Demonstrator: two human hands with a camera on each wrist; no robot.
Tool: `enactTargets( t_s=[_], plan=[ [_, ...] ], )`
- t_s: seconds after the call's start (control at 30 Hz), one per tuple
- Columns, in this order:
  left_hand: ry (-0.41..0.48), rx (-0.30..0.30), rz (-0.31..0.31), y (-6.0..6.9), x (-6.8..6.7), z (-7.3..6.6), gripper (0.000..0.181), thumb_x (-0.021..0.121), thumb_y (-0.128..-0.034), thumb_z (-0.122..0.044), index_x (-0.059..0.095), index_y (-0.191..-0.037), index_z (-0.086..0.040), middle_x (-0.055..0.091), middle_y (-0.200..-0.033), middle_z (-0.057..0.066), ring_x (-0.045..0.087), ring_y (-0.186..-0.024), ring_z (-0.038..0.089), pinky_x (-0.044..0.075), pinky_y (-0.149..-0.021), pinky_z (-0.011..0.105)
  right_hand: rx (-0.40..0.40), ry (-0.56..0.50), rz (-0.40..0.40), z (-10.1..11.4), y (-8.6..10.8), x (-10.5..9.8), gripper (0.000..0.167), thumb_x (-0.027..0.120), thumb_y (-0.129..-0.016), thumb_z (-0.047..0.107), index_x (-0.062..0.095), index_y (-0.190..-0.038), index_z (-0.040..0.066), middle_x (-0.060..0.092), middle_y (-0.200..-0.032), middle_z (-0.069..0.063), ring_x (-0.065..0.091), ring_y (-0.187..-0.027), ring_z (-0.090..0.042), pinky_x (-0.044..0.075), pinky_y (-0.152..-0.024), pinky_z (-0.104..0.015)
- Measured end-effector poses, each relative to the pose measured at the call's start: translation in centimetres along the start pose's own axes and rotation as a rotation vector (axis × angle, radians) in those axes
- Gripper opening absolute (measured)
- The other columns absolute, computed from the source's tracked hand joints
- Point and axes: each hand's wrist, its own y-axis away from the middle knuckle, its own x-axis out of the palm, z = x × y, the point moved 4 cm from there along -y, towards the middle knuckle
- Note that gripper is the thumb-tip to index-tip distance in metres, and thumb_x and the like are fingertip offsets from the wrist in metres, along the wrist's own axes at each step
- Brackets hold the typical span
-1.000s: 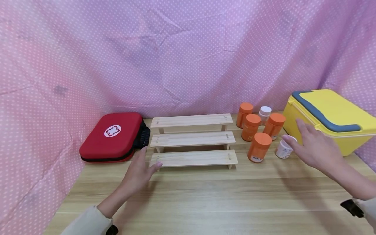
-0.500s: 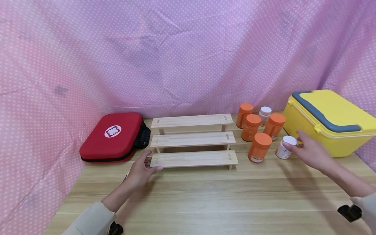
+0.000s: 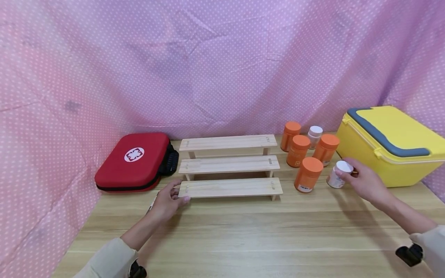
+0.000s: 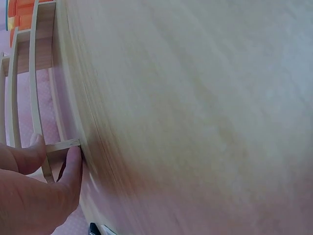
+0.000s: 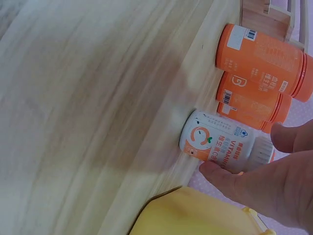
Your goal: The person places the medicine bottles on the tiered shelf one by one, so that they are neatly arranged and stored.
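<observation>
Taking the middle shelf [image 3: 229, 165] as the hub of a clock, with twelve at the far side, pale sleeves [image 3: 107, 262] come in over the near part of the wooden table [image 3: 222, 235]. At eight o'clock the left hand [image 3: 166, 201] grips the left end of the front shelf [image 3: 229, 187], its fingers touching both the board and the leg under it. That shelf lies at six, just in front of the middle one. A little past three, the right hand [image 3: 369, 186] grasps a white bottle [image 3: 335, 179], thumb at the cap and a finger along its side; the bottle stands upright on the table (its label reads VITAMIN in part). Between it and the shelves, also near three, stands an orange bottle [image 3: 308, 175]. The red case [image 3: 130, 166] lies flat at nine. Between two and three are three more orange bottles [image 3: 298, 154], upright and close together, and behind them a second white bottle [image 3: 315, 136]. Just short of three, farther out, sits the yellow box [image 3: 396, 131], lid down. The back shelf [image 3: 227, 143] is at twelve, with pink dotted cloth [image 3: 222, 65] hanging beyond.
</observation>
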Motion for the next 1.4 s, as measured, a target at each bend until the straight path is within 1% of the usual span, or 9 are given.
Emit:
enactTargets(
  t_s=[0.4, 0.5, 0.6, 0.63, 0.73, 0.97, 1.07, 1.2, 1.4],
  plan=[
    [0.009, -0.010, 0.002, -0.1, -0.1, 0.1, 0.060, 0.073, -0.0830, -0.002, 0.045, -0.136, 0.001, 0.066, -0.109, 0.021, 0.058, -0.093, 0.021, 0.045, -0.070, 0.022, -0.010, -0.012, -0.060, -0.5, 0.0, -0.1, 0.044, 0.060, -0.096, 0.017, 0.047, -0.128, -0.011, 0.053, -0.116, -0.035, 0.054, -0.099, -0.046, 0.042, -0.061, -0.011],
    [0.019, -0.015, 0.013, -0.1, -0.1, 0.0, 0.060, 0.073, -0.0832, -0.003, 0.045, -0.137, 0.001, 0.066, -0.110, 0.021, 0.059, -0.092, 0.021, 0.045, -0.069, 0.022, -0.008, -0.005, -0.091, -0.6, 0.0, -0.4, 0.042, 0.062, -0.095, 0.017, 0.050, -0.125, -0.009, 0.056, -0.113, -0.035, 0.061, -0.089, -0.017, 0.042, -0.060, -0.011],
    [0.034, -0.020, 0.025, 0.0, -0.1, 0.0, 0.061, 0.073, -0.0835, -0.002, 0.044, -0.137, 0.001, 0.065, -0.112, 0.022, 0.059, -0.093, 0.021, 0.045, -0.067, 0.022, -0.022, -0.016, -0.134, -0.3, 0.1, -1.0, 0.041, 0.065, -0.093, 0.016, 0.053, -0.123, -0.009, 0.057, -0.111, -0.036, 0.048, -0.080, 0.014, 0.042, -0.059, -0.009],
    [0.041, -0.020, 0.028, 0.0, -0.1, 0.0, 0.061, 0.072, -0.0835, -0.002, 0.044, -0.138, 0.001, 0.065, -0.113, 0.022, 0.059, -0.093, 0.020, 0.045, -0.067, 0.022, -0.027, -0.011, -0.150, 0.0, 0.1, -1.4, 0.041, 0.065, -0.092, 0.016, 0.053, -0.123, -0.009, 0.058, -0.111, -0.036, 0.042, -0.078, 0.021, 0.042, -0.059, -0.008],
    [0.058, -0.020, 0.028, 0.0, -0.1, 0.1, 0.061, 0.072, -0.0833, 0.001, 0.044, -0.138, 0.001, 0.065, -0.113, 0.023, 0.060, -0.092, 0.020, 0.046, -0.066, 0.021, -0.054, -0.006, -0.203, 1.1, 0.0, -2.6, 0.040, 0.067, -0.091, 0.013, 0.055, -0.122, -0.009, 0.058, -0.110, -0.036, 0.037, -0.078, 0.027, 0.039, -0.059, -0.003],
    [0.062, -0.022, 0.029, -0.1, 0.0, 0.1, 0.061, 0.072, -0.0830, 0.001, 0.044, -0.137, 0.000, 0.065, -0.112, 0.022, 0.059, -0.092, 0.020, 0.046, -0.066, 0.020, -0.078, 0.007, -0.308, 5.4, -0.7, -6.3, 0.042, 0.067, -0.090, 0.013, 0.056, -0.127, -0.004, 0.058, -0.112, -0.032, 0.038, -0.075, 0.029, 0.038, -0.058, -0.002],
    [0.062, -0.025, 0.028, -0.1, -0.1, 0.0, 0.061, 0.072, -0.0830, 0.001, 0.045, -0.137, 0.000, 0.065, -0.112, 0.022, 0.059, -0.091, 0.020, 0.046, -0.066, 0.021, -0.093, -0.026, -0.322, 7.3, -1.4, -7.3, 0.044, 0.069, -0.089, 0.014, 0.057, -0.128, -0.001, 0.063, -0.109, -0.003, 0.043, -0.076, 0.027, 0.039, -0.062, -0.001],
    [0.061, -0.026, 0.026, -0.1, -0.1, 0.0, 0.061, 0.072, -0.0829, 0.001, 0.044, -0.137, 0.001, 0.065, -0.111, 0.022, 0.060, -0.092, 0.020, 0.046, -0.066, 0.020, -0.124, -0.123, -0.281, 9.9, -2.7, -8.2, 0.045, 0.072, -0.087, 0.017, 0.059, -0.129, 0.005, 0.054, -0.099, 0.028, 0.052, -0.082, 0.020, 0.041, -0.069, -0.002],
    [0.056, -0.028, 0.027, -0.1, -0.1, 0.1, 0.061, 0.072, -0.0831, 0.001, 0.044, -0.137, 0.001, 0.065, -0.110, 0.022, 0.060, -0.092, 0.020, 0.046, -0.067, 0.020, -0.154, -0.242, -0.146, 14.6, -5.5, -7.3, 0.048, 0.072, -0.087, 0.020, 0.058, -0.132, 0.009, 0.063, -0.096, 0.018, 0.060, -0.083, 0.003, 0.047, -0.068, -0.010]
  ],
)
